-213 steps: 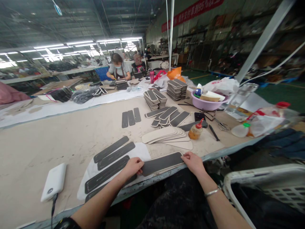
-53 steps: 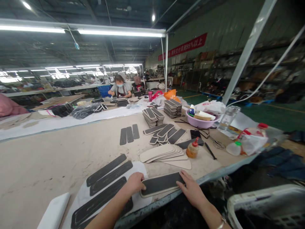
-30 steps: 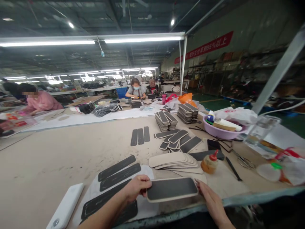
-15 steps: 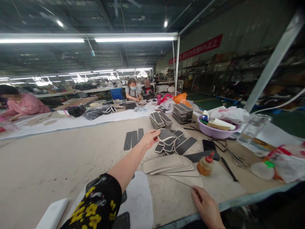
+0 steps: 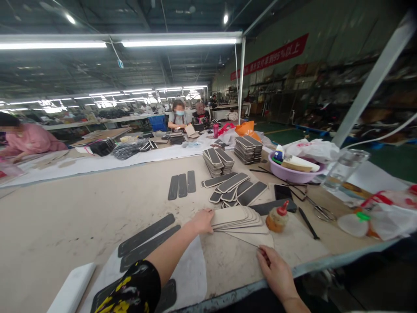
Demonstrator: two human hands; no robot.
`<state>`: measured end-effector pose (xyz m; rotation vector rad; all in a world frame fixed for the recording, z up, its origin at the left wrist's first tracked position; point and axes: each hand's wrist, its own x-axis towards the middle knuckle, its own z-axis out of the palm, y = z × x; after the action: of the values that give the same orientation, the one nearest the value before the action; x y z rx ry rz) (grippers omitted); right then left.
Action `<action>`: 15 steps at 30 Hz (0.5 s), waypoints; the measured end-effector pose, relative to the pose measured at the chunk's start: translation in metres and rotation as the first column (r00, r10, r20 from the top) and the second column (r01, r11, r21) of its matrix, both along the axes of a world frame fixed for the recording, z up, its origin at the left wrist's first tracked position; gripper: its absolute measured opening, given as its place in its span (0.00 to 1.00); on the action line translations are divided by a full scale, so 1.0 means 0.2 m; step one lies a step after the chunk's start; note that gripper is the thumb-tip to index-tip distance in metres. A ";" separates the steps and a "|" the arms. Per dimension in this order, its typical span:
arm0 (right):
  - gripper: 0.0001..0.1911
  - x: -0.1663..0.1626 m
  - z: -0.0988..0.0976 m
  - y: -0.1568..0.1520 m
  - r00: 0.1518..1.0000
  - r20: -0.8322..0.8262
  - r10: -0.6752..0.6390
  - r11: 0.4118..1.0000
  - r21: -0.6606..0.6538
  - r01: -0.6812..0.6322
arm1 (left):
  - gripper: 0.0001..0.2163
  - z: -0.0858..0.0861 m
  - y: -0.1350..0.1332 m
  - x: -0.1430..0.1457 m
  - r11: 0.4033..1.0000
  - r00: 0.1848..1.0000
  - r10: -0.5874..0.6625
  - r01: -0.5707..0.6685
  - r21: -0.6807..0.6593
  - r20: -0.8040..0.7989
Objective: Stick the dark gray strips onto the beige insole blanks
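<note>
My left hand (image 5: 204,220) is at the left end of a fanned pile of beige rounded panels (image 5: 233,214), its fingers closed over the edge of the upper ones. My right hand (image 5: 276,268), near the table's front edge, pinches a thin dark rod (image 5: 243,241). The rod points up and left to the lower edge of the pile. Behind the pile lies a loose heap of dark grey strips with beige borders (image 5: 233,182). A squeeze bottle with a red nozzle and amber contents (image 5: 276,221) stands right of the pile.
Stacked bordered strips (image 5: 248,150) stand farther back. Dark strips (image 5: 146,234) lie on white paper (image 5: 192,269) at left. Rightward are a purple basin (image 5: 295,173), scissors (image 5: 322,212), a phone (image 5: 283,192), a black pen-like tool (image 5: 309,223) and a glass (image 5: 347,169). Co-workers sit beyond.
My left hand has let go of a bordered strip, which now lies on the heap, and has come down to the beige pile. My right hand keeps the rod in nearly the same place.
</note>
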<state>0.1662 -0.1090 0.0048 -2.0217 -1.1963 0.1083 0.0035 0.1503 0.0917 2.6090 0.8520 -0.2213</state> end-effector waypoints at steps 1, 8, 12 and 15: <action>0.15 0.00 0.00 0.00 1.000 0.000 0.002 1.000 0.000 -0.002 | 0.37 0.00 -0.01 -0.02 1.000 1.000 -0.013 0.013 0.024 -0.004; 0.17 0.00 0.01 -0.01 0.999 -0.031 0.012 0.999 -0.041 -0.013 | 0.36 0.04 -0.03 -0.06 0.993 0.998 -0.045 0.039 0.112 0.046; 0.20 0.00 0.02 -0.01 0.995 -0.098 -0.009 0.998 -0.066 0.002 | 0.33 0.11 -0.12 -0.14 0.993 0.988 -0.061 0.045 0.114 0.145; 0.23 0.02 0.02 -0.03 0.978 -0.202 -0.048 0.996 -0.085 0.032 | 0.29 0.12 -0.26 -0.25 0.986 0.956 -0.158 0.138 0.094 0.248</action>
<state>0.1704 -0.1141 0.0086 -2.0482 -1.0365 0.3410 -0.0457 0.0981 0.1158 2.6972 0.5868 0.1086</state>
